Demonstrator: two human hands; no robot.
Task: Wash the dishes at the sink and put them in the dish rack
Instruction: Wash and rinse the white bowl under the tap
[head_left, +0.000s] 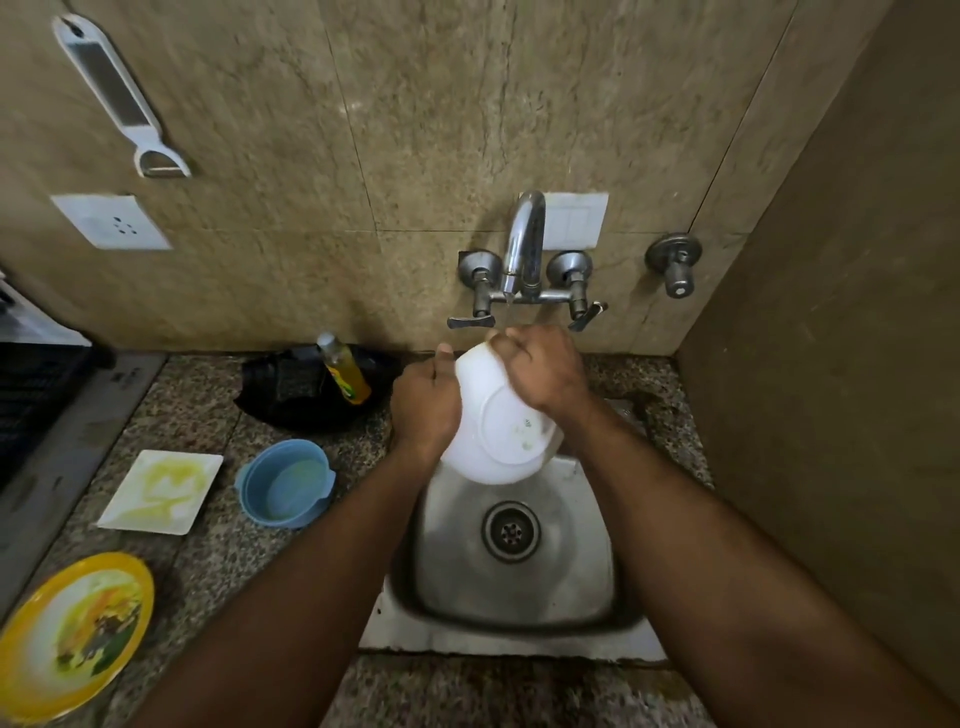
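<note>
Over the sink, under the tap at twelve o'clock, the white bowl hangs tilted, base toward me; left hand grips its nine o'clock rim, right hand curls over the top edge; light, stiff, probably slippery wet, so best held by the rim

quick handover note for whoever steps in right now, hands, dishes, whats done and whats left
Left hand grips the white bowl by its left rim; right hand holds its top edge, fingers curled over it. The bowl is tilted bottom-up over the sink, under the tap.
Done: nothing clearly finished; the bowl is mid-wash.
Left: finish the bowl, then the blue bowl, the smeared square plate and the dirty yellow plate waiting on the counter at left. Rack all of them.
</note>
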